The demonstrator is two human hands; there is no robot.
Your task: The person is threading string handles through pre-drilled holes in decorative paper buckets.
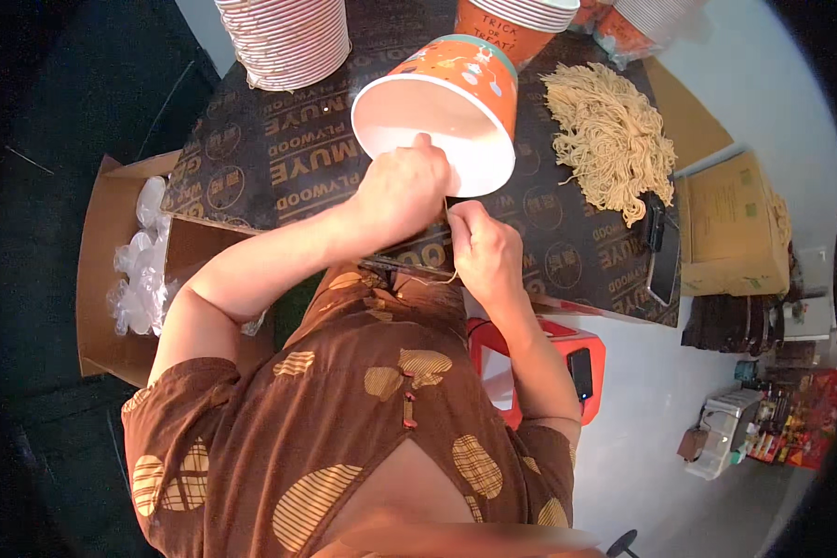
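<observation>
An orange paper bucket (489, 84) with a white inside lies tilted on the dark plywood table (316, 139), its mouth toward me. My left hand (405, 184) is closed at the lower rim, thumb upward in front of the white inside; what its fingers pinch is hidden. Just right of it and below the rim, my right hand (486, 249) is closed on a thin beige cord (453, 276), whose end shows under the fingers. A heap of beige cords (609, 130) lies on the table to the right.
Stacked buckets (284, 42) stand at the far left, more orange buckets (502, 33) behind. A dark phone-like object (662, 270) lies at the right edge. An open carton (112, 270) with clear plastic pieces is on the left, a red stool (591, 358) below the table.
</observation>
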